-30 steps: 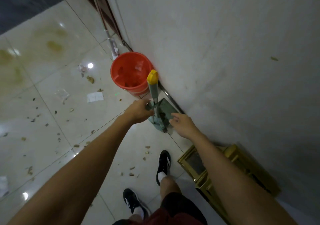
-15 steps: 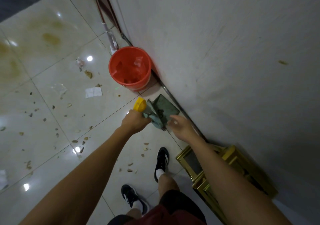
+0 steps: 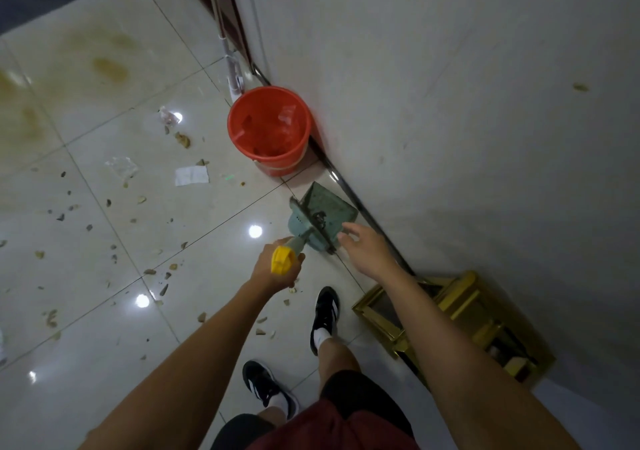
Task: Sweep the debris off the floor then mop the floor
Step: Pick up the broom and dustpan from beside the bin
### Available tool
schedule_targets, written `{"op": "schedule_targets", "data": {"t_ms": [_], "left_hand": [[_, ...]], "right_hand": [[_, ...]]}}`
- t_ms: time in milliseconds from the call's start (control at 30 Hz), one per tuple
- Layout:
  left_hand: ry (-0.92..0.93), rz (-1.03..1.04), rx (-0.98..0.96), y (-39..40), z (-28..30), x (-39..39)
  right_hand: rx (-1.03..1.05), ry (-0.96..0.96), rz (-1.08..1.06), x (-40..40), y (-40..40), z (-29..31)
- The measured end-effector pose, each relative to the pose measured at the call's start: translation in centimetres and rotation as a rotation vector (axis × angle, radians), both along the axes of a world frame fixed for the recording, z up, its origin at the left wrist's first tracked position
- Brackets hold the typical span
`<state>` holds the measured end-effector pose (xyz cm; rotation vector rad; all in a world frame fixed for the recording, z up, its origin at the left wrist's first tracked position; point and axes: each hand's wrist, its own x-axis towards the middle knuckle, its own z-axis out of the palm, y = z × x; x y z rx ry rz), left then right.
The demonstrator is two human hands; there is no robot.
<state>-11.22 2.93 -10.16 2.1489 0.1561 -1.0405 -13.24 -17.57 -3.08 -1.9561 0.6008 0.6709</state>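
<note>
Step in hand, as a judgement: picking up the dustpan (image 3: 320, 217) before any sweeping starts.

Left hand (image 3: 277, 269) is clenched round the dustpan's handle, just under the yellow cap (image 3: 283, 259). Right hand (image 3: 367, 250) is released, fingers spread and relaxed, hovering at the pan's near edge; contact can't be confirmed. The pan sits on the floor (image 3: 86, 363) against the wall (image 3: 450, 103), just beside the red bucket (image 3: 268, 131). The mop (image 3: 230, 65) leans in the corner behind the bucket.

To do it well:
- Lift by the handle, and let the right hand only steady the tray so it doesn't swing.
- Clear the baseboard before turning, since the tray is tight to the wall.
- Set the tray's lip flat on the tile near the densest debris (image 3: 166, 276), or fine bits will slide under.

Materials and shapes:
- The dustpan looks like teal-green hard plastic or painted metal, scuffed and grimy, with a boxy tray and a hinge bracket at the stem.
- The bucket is glossy round red plastic, with scraps inside.
- The floor is polished cream tile, highly reflective, with thin grout lines and yellow-brown stains at far left.
- The debris is small tan chips, plus a paper slip (image 3: 191, 175) and crumpled clear film (image 3: 122, 167). These are light and likely to skid on gloss.
- A gilt frame (image 3: 460, 311) lies by the wall near the right foot, a trip risk.
</note>
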Motion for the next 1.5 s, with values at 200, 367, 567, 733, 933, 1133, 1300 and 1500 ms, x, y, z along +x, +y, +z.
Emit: {"op": "schedule_targets", "data": {"t_ms": [200, 367, 567, 733, 933, 1133, 1300, 1500], "left_hand": [[-0.337, -0.14, 0.105, 5.4, 0.6, -6.0], [-0.429, -0.392, 0.292, 11.1, 1.9, -11.4], [-0.528, -0.506, 0.443, 17.4, 3.1, -14.6], [-0.574, -0.507, 0.518, 20.5, 4.0, -15.9], [-0.541, -0.463, 0.553, 22.9, 3.7, -16.7], [-0.5, -0.468, 0.548, 23.3, 2.9, -16.6], [-0.453, -0.406, 0.528, 22.0, 3.2, -16.5], [-0.486, -0.362, 0.502, 21.2, 4.1, -14.9]], "right_hand": [[-0.018, -0.053, -0.003, -3.7, 4.2, 3.5], [0.023, 0.024, 0.04, -7.6, 11.0, 5.5], [0.246, 0.277, 0.037, -12.1, 18.7, 5.5], [0.399, 0.433, 0.003, -15.0, 23.8, 5.5], [0.497, 0.544, -0.148, -15.6, 28.5, 5.4], [0.412, 0.435, -0.207, -15.8, 29.8, 5.0], [0.248, 0.342, -0.09, -15.6, 29.4, 4.7], [0.02, 0.189, 0.128, -14.0, 29.0, 5.2]]}}
